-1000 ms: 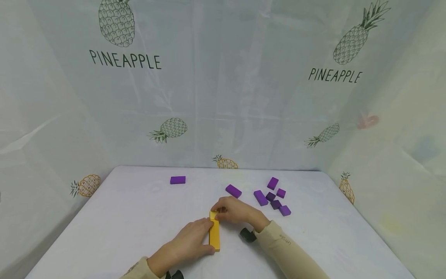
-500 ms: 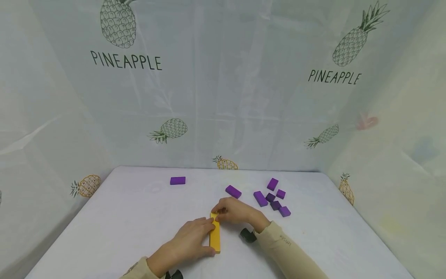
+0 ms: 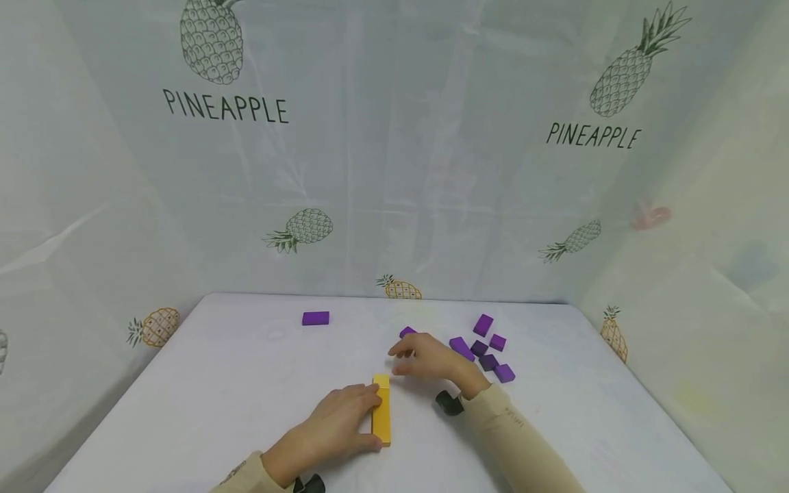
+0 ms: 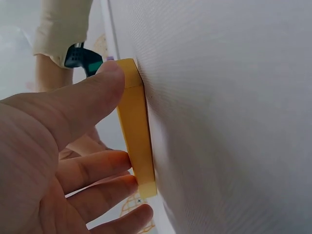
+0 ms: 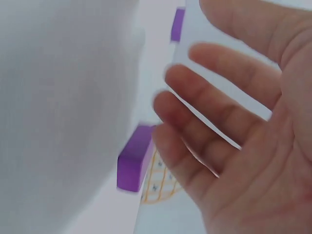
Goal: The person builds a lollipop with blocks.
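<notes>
A long yellow block (image 3: 383,419) lies on the white table, pointing away from me, with a short yellow block (image 3: 381,381) set flush against its far end. My left hand (image 3: 337,423) holds the long block from its left side, thumb at the near end and fingers along the side; the left wrist view shows the thumb (image 4: 109,80) against the block. To the right, my right hand (image 3: 428,359) hovers with relaxed, parted fingers and holds nothing. Just past its fingers is a purple block (image 5: 134,161), partly hidden by that hand in the head view.
Several purple blocks (image 3: 489,362) of different sizes lie grouped right of the right hand. Another purple block (image 3: 316,318) lies alone at the back left. A pineapple-printed curtain (image 3: 407,171) encloses the table's back and sides.
My right hand has let go of the short yellow block and moved away and to the right, towards the nearest purple block. My left hand has stayed on the long yellow block.
</notes>
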The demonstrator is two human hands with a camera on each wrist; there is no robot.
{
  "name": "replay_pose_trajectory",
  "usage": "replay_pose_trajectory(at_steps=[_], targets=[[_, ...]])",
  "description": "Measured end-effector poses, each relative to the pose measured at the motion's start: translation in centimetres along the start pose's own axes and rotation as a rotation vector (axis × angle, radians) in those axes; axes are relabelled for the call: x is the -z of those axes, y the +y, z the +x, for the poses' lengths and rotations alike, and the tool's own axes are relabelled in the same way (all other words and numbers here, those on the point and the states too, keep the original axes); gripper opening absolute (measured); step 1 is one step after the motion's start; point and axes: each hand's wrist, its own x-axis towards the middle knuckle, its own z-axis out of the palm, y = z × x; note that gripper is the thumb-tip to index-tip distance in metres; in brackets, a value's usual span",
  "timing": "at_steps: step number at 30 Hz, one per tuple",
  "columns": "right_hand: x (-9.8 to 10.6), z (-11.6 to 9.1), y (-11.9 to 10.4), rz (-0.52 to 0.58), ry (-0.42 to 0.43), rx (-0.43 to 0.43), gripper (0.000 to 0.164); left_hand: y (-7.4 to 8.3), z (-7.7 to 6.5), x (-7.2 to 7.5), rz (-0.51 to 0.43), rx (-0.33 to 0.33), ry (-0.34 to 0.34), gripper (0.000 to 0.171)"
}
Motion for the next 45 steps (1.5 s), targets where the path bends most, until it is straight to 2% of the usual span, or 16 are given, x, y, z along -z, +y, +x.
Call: replay_pose_trajectory(at_steps=[5, 8, 16, 27, 40, 45], targets=[[0.9, 0.5, 1.6, -0.04, 0.131, 0.01, 0.037, -0.2, 0.0, -0.1, 0.02, -0.031, 0.026, 0.063], [1.3, 0.8, 2.2, -0.078, 0.162, 0.011, 0.037, -0.2, -0.1, -0.1, 0.018, -0.04, 0.032, 0.063], [1.4, 1.4, 3.2, -0.146, 0.135, -0.117, 0.04, -0.2, 0.1, -0.1, 0.042, -0.029, 0.008, 0.063], [1.0, 1.9, 4.2, -0.134, 0.126, -0.25, 0.049, -0.1, 0.1, 0.0, 0.03, -0.023, -0.005, 0.062], [1.0, 1.9, 4.4, -0.104, 0.124, -0.26, 0.046, -0.1, 0.1, 0.0, 0.012, -0.006, -0.009, 0.062], [0.8, 2.0, 4.2, -0.077, 0.107, -0.207, 0.045, -0.2, 0.1, 0.0, 0.018, -0.011, -0.006, 0.062]])
